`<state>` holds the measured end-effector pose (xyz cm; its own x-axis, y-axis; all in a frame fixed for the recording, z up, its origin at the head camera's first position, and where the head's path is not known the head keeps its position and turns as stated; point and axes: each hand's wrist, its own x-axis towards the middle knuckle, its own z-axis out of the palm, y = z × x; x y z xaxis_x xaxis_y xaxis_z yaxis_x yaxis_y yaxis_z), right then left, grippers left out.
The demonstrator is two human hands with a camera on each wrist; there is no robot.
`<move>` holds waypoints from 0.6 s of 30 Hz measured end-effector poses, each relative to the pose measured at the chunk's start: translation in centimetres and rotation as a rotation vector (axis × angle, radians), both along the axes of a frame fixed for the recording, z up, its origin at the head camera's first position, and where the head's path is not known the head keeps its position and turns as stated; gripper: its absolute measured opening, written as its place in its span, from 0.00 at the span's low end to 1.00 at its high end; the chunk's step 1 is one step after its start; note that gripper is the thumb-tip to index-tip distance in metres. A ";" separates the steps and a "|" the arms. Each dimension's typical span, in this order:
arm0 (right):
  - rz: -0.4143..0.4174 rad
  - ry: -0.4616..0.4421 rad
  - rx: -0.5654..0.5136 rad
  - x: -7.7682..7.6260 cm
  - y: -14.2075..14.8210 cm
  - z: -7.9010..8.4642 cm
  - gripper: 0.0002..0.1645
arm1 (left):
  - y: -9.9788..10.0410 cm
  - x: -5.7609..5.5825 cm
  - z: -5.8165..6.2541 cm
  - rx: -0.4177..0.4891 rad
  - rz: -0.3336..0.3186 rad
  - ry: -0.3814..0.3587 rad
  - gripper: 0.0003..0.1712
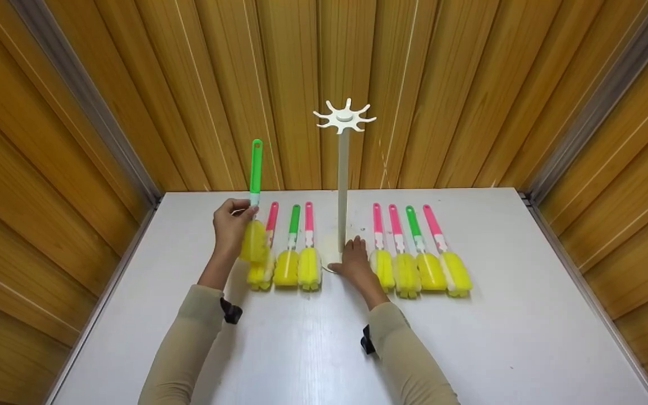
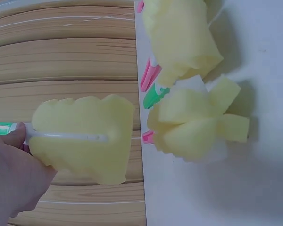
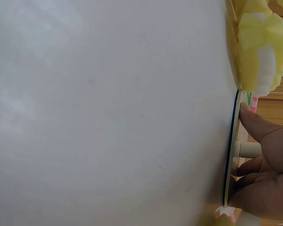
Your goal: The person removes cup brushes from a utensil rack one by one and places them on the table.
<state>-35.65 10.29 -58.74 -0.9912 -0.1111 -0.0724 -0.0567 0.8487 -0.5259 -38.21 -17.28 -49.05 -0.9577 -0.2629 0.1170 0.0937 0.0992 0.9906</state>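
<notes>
My left hand [image 1: 230, 226] pinches a green-handled sponge brush [image 1: 256, 171] near the neck, handle up and yellow sponge head down. In the left wrist view, the thumb presses the neck beside the brush's flat yellow sponge [image 2: 85, 155], which is off the table. At the middle stands a white stand [image 1: 343, 185] with a round base [image 1: 331, 247] and a star-shaped hook top [image 1: 345, 116]. My right hand [image 1: 358, 263] rests on that base with spread fingers; the right wrist view shows the thumb [image 3: 254, 123] and fingers on the base plate. The hooks hold nothing.
Left of the stand lie a pink brush [image 1: 272, 216], a green brush [image 1: 294, 219] and another pink brush [image 1: 309, 216]. Several more brushes lie to its right, including a green one [image 1: 413, 220]. A ribbed wooden wall [image 1: 290, 84] rises behind the white table [image 1: 301, 349].
</notes>
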 end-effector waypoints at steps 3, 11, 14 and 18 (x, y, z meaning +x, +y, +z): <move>-0.003 -0.004 -0.002 0.0 0.0 0.0 0.53 | -0.5 0.1 -0.1 -0.009 0.014 -0.005 0.13; 0.003 0.010 0.006 0.1 0.1 0.0 0.53 | -2.0 0.2 -0.8 -0.026 0.053 -0.071 0.16; 0.003 0.004 -0.003 0.1 0.1 0.0 0.53 | -2.6 0.3 -1.1 -0.049 0.076 -0.099 0.18; 0.006 -0.004 0.010 0.0 0.1 -0.1 0.53 | -3.5 0.3 -1.6 -0.052 0.103 -0.114 0.19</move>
<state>-35.63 10.35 -58.87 -0.9901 -0.1166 -0.0778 -0.0598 0.8535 -0.5177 -37.93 -20.81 -50.63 -0.9337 -0.3571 0.0249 -0.0327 0.1543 0.9875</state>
